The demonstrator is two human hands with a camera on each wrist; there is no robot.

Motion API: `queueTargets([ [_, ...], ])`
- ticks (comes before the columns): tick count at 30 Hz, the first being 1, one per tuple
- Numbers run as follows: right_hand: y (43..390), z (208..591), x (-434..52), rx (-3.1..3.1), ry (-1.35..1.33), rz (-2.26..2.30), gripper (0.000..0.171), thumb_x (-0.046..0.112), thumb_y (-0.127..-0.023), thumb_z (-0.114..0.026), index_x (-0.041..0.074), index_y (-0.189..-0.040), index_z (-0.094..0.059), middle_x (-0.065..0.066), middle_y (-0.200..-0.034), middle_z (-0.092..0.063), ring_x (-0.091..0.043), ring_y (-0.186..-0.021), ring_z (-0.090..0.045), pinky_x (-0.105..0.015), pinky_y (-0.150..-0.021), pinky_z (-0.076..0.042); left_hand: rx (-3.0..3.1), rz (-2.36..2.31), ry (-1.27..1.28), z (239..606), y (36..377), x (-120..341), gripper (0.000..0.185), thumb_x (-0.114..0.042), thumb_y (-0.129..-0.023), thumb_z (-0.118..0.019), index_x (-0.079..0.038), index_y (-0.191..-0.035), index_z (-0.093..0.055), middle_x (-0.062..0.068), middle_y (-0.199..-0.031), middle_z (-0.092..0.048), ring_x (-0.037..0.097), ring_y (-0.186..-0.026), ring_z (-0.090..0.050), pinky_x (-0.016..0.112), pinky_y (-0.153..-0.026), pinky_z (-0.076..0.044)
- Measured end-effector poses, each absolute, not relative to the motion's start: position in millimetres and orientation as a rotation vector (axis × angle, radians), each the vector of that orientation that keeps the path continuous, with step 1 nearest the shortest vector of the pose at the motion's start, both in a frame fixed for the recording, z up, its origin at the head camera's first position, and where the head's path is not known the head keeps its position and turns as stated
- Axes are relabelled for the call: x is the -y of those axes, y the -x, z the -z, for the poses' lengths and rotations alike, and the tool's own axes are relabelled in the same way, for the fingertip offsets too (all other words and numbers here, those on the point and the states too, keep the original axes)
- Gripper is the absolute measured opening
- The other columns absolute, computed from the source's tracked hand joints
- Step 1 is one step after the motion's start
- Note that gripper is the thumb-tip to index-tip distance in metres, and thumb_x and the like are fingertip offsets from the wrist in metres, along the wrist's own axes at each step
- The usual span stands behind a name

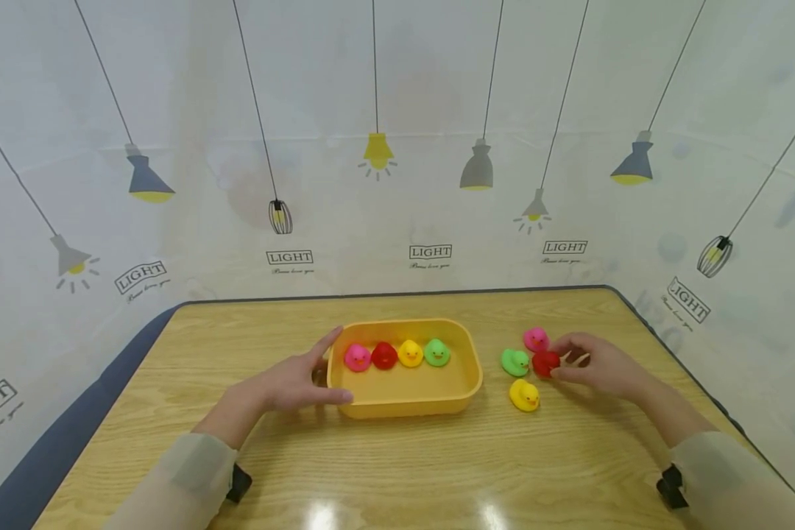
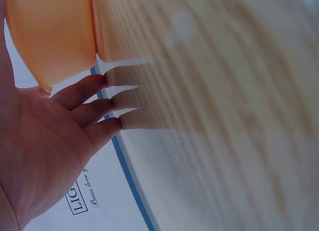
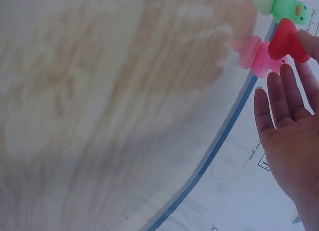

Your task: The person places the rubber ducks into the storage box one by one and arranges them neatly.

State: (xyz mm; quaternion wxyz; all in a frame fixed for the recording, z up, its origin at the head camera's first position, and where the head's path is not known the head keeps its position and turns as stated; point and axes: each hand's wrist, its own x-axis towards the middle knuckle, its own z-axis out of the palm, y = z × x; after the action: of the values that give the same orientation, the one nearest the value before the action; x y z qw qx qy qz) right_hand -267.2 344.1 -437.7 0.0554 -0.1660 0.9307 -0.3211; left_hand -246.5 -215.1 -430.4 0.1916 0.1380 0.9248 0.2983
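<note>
Wooden table, lamp-printed backdrop

Both wrist views render the table as a smeared wood-grain blur. In the left wrist view the yellow tub is cut off by the top edge, its contents hidden. In the right wrist view the green duck is cropped at the top, and the right hand runs off the right edge.

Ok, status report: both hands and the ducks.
Left hand open, steadying yellow tub. Right hand pinching red duck on table. Pink duck and green duck crowd it.
</note>
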Motion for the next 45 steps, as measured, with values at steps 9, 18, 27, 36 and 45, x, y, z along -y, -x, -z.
queueTargets([
  [9, 254.1, 417.3, -337.9, -2.916, 0.595, 0.959, 0.027, 0.031, -0.1, -0.083, 0.018, -0.122, -0.075, 0.0, -0.119, -0.074, -0.017, -0.105, -0.062, -0.028, -0.088, -0.057, -2.603, -0.834, -0.385, 432.0, 247.4, 215.4, 0.123, -0.074, -0.088, -0.08, -0.049, -0.175, 0.003, 0.024, -0.165, -0.054, 0.05, -0.152, -0.051, 0.073, -0.126, -0.037],
  [18, 249.2, 401.3, -307.9, -2.947, 0.744, 0.959, 0.029, 0.03, -0.098, -0.085, 0.018, -0.123, -0.076, 0.004, -0.117, -0.075, -0.022, -0.103, -0.065, -0.029, -0.091, -0.057, -2.607, -0.832, -0.387, 431.6, 247.8, 215.7, 0.123, -0.074, -0.088, -0.08, -0.048, -0.175, 0.002, 0.022, -0.164, -0.056, 0.048, -0.151, -0.052, 0.072, -0.126, -0.038],
  [27, 254.2, 390.9, -269.7, -2.934, 0.881, 1.036, 0.028, 0.028, -0.093, -0.09, 0.021, -0.116, -0.077, 0.005, -0.109, -0.073, -0.02, -0.097, -0.063, -0.033, -0.086, -0.057, -2.608, -0.832, -0.385, 431.0, 248.3, 214.8, 0.123, -0.076, -0.086, -0.079, -0.048, -0.175, 0.001, 0.022, -0.165, -0.055, 0.049, -0.151, -0.051, 0.073, -0.126, -0.037],
  [36, 258.8, 386.9, -223.0, -2.878, 0.933, 1.025, 0.029, 0.031, -0.091, -0.091, 0.023, -0.116, -0.077, 0.007, -0.113, -0.074, -0.018, -0.102, -0.063, -0.033, -0.091, -0.056, -2.602, -0.84, -0.376, 431.1, 246.6, 215.5, 0.125, -0.08, -0.084, -0.079, -0.05, -0.175, 0.001, 0.019, -0.166, -0.055, 0.048, -0.153, -0.05, 0.072, -0.127, -0.036],
  [45, 263.5, 394.9, -179.1, -2.818, 1.025, 1.029, 0.029, 0.03, -0.092, -0.09, 0.02, -0.116, -0.076, 0.005, -0.114, -0.073, -0.026, -0.105, -0.066, -0.049, -0.095, -0.061, -2.6, -0.841, -0.385, 430.2, 245.0, 215.9, 0.124, -0.077, -0.086, -0.079, -0.048, -0.175, 0.001, 0.02, -0.165, -0.056, 0.048, -0.152, -0.051, 0.073, -0.126, -0.037],
])
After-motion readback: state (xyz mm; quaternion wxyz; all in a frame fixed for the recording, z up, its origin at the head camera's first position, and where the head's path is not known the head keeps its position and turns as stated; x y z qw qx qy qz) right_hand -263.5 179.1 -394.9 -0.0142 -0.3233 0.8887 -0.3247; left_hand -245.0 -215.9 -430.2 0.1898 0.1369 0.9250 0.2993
